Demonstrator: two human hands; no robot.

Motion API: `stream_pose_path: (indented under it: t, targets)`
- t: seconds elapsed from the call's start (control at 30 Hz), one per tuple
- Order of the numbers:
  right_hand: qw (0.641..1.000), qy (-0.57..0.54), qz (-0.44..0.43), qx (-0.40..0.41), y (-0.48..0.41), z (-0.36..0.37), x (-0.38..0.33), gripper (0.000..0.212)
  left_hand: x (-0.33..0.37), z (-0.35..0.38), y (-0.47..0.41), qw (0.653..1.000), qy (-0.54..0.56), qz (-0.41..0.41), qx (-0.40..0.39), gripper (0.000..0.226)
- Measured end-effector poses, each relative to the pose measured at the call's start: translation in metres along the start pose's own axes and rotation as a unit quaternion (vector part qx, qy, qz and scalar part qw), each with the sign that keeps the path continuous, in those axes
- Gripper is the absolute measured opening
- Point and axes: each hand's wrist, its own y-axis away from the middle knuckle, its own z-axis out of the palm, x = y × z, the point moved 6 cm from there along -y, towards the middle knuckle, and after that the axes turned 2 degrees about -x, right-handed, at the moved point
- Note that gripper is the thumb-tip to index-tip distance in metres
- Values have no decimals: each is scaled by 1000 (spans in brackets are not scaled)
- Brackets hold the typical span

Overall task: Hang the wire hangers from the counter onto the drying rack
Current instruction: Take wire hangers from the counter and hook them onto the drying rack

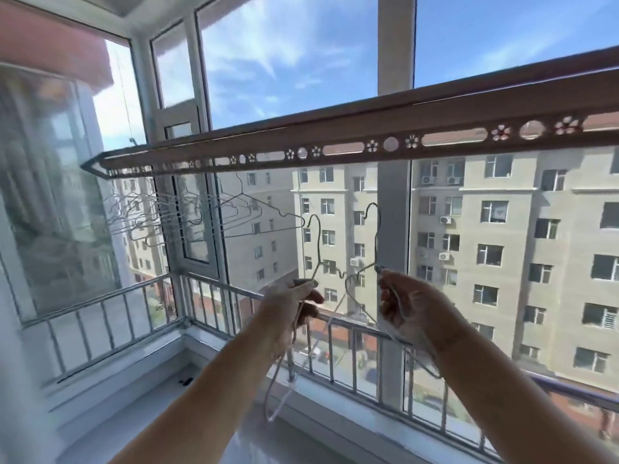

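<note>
**Two wire hangers raised hooks-up beneath the drying rack (335, 139).** The left hand (294, 304) grips the left hanger (320, 249) at its shoulder. The right hand (412, 308) pinches the right hanger (379, 236) just below its neck, and both hooks are well under the perforated rail, where hung hangers (201, 212) cluster at the left end. The lower wires seem to cross between the hands, so lifting one hanger alone could snag the other, and a hook that misses its slot would likely drop to the surface (201, 413).

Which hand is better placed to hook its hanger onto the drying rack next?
Likely the right hand: the right hanger reaches higher, closer under the drying rack, than the left hanger in the left hand.
</note>
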Motion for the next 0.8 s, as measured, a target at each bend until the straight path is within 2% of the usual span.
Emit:
stream_pose_path:
  t: [0.3, 0.57, 0.8]
  targets:
    - [996, 22, -56, -61, -116, 56, -24, 15, 40, -51, -108, 998, -21, 55, 24, 16]
    - [988, 79, -128, -46, -178, 100, -33, 14, 63, -93, -178, 997, 19, 75, 15, 16]
    - [982, 95, -163, -26, -211, 137, -25, 24, 90, -120, -219, 993, 51, 103, -26, 16]
